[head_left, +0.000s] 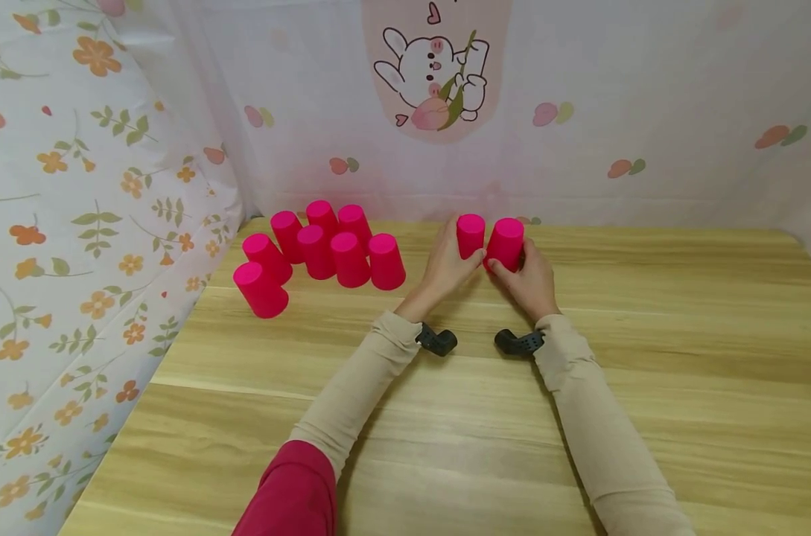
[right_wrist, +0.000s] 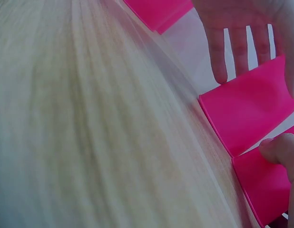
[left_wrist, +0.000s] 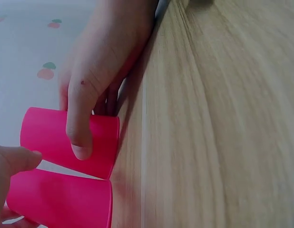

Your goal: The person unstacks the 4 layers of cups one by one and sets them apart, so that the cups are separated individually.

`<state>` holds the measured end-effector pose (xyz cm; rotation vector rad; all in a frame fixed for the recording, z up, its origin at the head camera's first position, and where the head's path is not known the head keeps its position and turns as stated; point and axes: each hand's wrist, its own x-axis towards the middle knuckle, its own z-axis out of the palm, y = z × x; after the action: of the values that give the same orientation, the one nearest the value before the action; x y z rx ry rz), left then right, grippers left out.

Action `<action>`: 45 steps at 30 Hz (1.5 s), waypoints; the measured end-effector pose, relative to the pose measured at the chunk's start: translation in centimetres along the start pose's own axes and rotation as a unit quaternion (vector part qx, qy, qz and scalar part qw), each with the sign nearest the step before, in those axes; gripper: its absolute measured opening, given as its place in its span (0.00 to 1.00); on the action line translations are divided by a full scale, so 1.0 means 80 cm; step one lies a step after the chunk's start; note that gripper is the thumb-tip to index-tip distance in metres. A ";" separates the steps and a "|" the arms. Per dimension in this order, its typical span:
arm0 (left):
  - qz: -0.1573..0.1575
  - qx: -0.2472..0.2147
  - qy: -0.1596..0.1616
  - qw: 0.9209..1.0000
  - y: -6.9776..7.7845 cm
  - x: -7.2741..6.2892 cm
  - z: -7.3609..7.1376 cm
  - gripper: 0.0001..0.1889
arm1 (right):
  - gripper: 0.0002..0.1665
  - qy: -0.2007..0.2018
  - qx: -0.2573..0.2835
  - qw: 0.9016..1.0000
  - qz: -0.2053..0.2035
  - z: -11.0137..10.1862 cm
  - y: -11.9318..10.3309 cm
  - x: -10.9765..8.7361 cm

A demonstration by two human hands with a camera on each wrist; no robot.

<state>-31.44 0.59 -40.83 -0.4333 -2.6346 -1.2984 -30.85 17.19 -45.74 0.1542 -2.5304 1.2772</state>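
Two pink cups stand upside down on the table, side by side, their rims meeting in the wrist views. My left hand (head_left: 447,257) holds the left cup (head_left: 471,234), thumb on its near side and fingers along its outer side. Around the right cup (head_left: 506,244) my right hand (head_left: 531,279) has its thumb in front and its fingers at the right. In the left wrist view the right thumb (left_wrist: 80,123) lies flat against the right cup (left_wrist: 102,142). Straight fingers (right_wrist: 240,47) of the left hand reach the left cup (right_wrist: 251,107) in the right wrist view.
Several more upside-down pink cups (head_left: 350,260) stand grouped at the back left of the wooden table (head_left: 445,439). A white printed curtain (head_left: 579,149) hangs behind the table, and a floral one (head_left: 97,260) along its left side. Dark wrist cameras (head_left: 437,341) sit at both wrists.
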 end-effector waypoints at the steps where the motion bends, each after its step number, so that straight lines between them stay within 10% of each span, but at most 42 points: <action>1: -0.004 0.001 0.007 1.000 0.000 0.000 0.000 0.37 | 0.32 0.000 -0.001 1.000 0.000 0.000 -0.001 0.000; 10: -0.013 -0.012 0.033 0.999 0.000 -0.004 -0.005 0.30 | 0.32 0.001 0.004 1.000 0.003 -0.002 -0.003 0.000; 19: 0.054 0.020 0.046 0.997 0.011 -0.016 -0.005 0.28 | 0.33 0.000 0.004 1.000 0.001 -0.001 -0.002 0.001; 33: 0.148 0.077 -0.015 0.986 0.023 -0.041 -0.020 0.29 | 0.35 0.007 -0.003 1.000 -0.016 -0.002 -0.001 0.000; 45: 0.168 0.072 -0.030 0.983 0.022 -0.068 -0.045 0.29 | 0.32 0.003 0.004 1.000 -0.016 -0.001 -0.001 0.000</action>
<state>-25.62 -2.23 -38.86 -0.8620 -2.5343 -0.9987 -30.79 17.19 -45.64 0.1920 -2.5068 1.2733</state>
